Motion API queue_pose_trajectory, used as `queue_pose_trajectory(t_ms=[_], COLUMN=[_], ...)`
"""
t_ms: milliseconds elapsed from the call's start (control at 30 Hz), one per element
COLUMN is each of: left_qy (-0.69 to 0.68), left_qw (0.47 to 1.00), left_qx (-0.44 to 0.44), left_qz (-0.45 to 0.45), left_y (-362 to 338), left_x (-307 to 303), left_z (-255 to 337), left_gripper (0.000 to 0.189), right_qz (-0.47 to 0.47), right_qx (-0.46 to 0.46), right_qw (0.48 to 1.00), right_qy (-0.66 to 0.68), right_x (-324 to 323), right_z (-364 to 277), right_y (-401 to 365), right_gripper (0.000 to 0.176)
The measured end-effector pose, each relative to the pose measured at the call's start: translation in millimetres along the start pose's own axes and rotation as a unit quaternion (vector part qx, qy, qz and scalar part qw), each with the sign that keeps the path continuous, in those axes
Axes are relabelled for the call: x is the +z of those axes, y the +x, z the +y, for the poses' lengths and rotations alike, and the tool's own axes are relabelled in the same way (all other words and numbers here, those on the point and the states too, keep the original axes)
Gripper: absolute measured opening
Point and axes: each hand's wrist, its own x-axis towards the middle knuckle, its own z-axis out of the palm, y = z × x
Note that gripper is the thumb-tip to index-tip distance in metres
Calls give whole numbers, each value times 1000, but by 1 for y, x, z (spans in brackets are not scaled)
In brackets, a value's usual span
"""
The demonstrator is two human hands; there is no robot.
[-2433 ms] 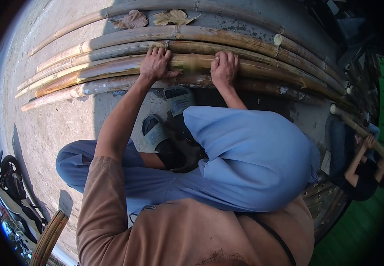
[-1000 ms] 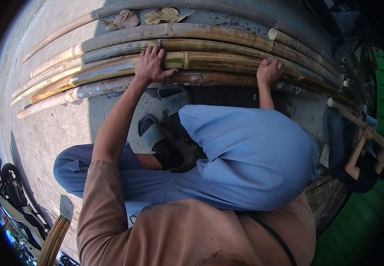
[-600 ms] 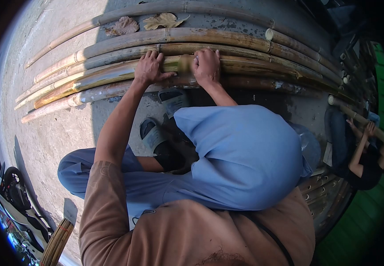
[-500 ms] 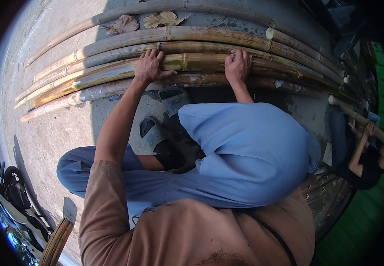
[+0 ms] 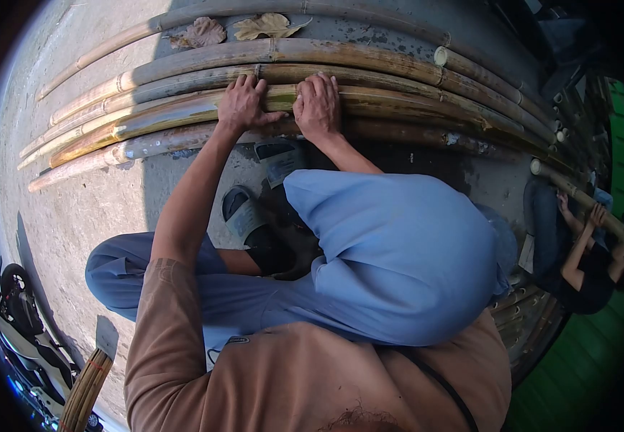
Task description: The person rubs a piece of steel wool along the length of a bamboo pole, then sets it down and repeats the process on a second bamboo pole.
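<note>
My left hand [image 5: 242, 104] is curled over a yellow-green bamboo pole [image 5: 175, 112], with its thumb stretched to the right along the near side. Close beside it, my right hand [image 5: 318, 106] bends its fingers over the same pole. Whether anything lies under the right palm is hidden. Just beyond the fingertips runs another bamboo pole [image 5: 369, 78], almost touching the one I grip. On the near side lies a darker, stained bamboo pole [image 5: 175, 140].
More bamboo poles [image 5: 341, 52] and two dry leaves [image 5: 265, 27] lie farther out. My sandals [image 5: 243, 212] rest on the concrete. At right another person [image 5: 585, 266] handles a bamboo pole [image 5: 578, 194]. A stick bundle [image 5: 89, 381] and motorcycle [image 5: 28, 317] are at lower left.
My right hand has slid left along the pole, from well apart to right beside my left hand. The left hand keeps its place. The view has shifted slightly.
</note>
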Motion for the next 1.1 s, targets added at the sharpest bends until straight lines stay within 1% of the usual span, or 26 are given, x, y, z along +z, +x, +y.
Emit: queue_pose_trajectory(t_ms=[33,133,167,233,267,300,333,367,467,500,533,567,600,633,700,733,767,833,867,900,933,967,1033,1067,1100], left_qy=[2,5,2,-7,-4,-3,1,4,19,24,21,17,15,10,2,-1,-5,-6,-2,3,-3,-8,-20,0,-10], left_qw=[1000,1000,1000,1000,1000,1000,1000,1000,1000,1000,1000,1000,999,1000,1000,1000,1000,1000,1000,1000,1000,1000,999,999,998], left_qx=[0,5,8,7,6,5,5,6,4,1,-4,-7,-10,-10,-6,-5,-1,8,13,17,15,13,1,10,15], left_qz=[-1,3,-3,-9,-11,-14,-17,-19,-10,-7,-13,-21,-28,-28,-29,-21,-13,5,14,21,-1,-16,-45,-54,-64], left_y=[-1,3,-2,0,0,-2,-3,-2,-1,-3,-3,-2,-1,-2,-2,-3,-4,-1,-1,-1,1,2,1,3,6], left_x=[3,0,2,-2,0,2,3,3,2,3,4,3,2,0,-4,-3,-1,2,8,9,12,8,-5,-2,-2], left_z=[0,-5,-3,-2,-3,-4,-4,-4,-3,-2,-1,-1,-1,0,0,0,-1,-1,-3,-4,-7,-4,0,-3,-7], left_gripper=[86,86,86,89,91,92,92,93,93,93,92,92,92,92,91,91,90,90,90,90,93,94,95,98,98], right_qz=[-23,-42,-42,8,35,31,60,54,72,78,87,96,101,105,95,83,47,10,1,-8,4,7,41,93,110], right_qx=[-20,-4,10,66,78,113,118,152,225,253,235,218,199,181,130,88,62,-2,-14,-25,-36,-22,3,31,52], right_qw=[999,998,999,998,995,989,984,976,942,915,913,910,928,943,979,991,997,999,1000,999,998,995,998,994,992], right_qy=[16,48,32,-13,-47,-89,-118,-144,-238,-305,-322,-338,-299,-258,-127,-59,-12,30,28,27,48,102,48,47,-19], right_x=[5,7,-1,-21,-35,-54,-72,-93,-145,-152,-147,-140,-126,-106,-64,-39,-27,1,7,11,8,-4,-25,-36,-57], right_z=[-15,-6,7,49,78,108,141,174,268,276,280,272,255,225,141,102,57,2,-10,-13,-3,8,48,76,104], right_y=[4,9,8,3,-1,-4,-9,-14,-33,-35,-37,-37,-32,-25,-10,-5,3,5,5,5,7,7,2,-6,-16], right_gripper=[21,22,20,17,16,16,16,16,13,13,13,13,13,13,10,10,12,20,21,22,22,19,14,11,13])
